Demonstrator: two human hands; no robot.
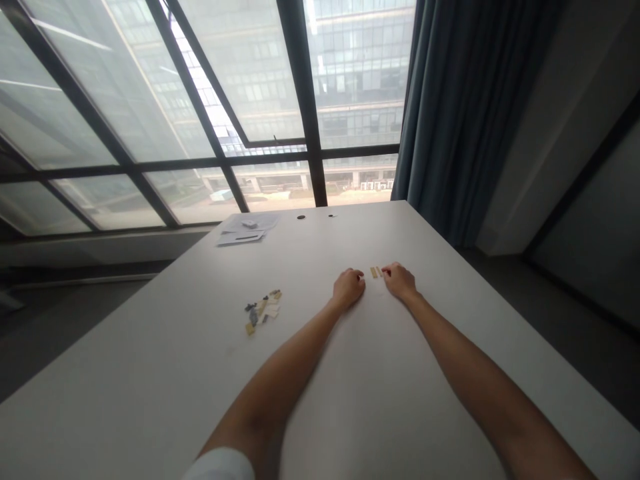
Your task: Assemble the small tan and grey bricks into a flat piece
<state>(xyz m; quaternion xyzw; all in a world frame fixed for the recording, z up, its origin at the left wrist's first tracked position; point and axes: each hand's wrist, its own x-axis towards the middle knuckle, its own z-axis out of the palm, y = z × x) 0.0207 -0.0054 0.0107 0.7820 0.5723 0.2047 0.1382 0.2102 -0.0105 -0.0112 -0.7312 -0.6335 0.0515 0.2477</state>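
Both my arms stretch out over a white table (400,400). My left hand (349,287) rests on the tabletop with its fingers curled in; what they hold, if anything, is hidden. My right hand (399,280) lies just to its right, fingers closed and touching a small tan piece (376,271) that sits on the table between the two hands. A small heap of tan, white and dark pieces (263,311) lies on the table to the left of my left forearm.
Papers (246,231) lie at the table's far left corner, near two dark round holes (301,217). Large windows stand behind the table, and a blue-grey curtain (465,113) hangs at the right. Dark floor borders the table on both sides.
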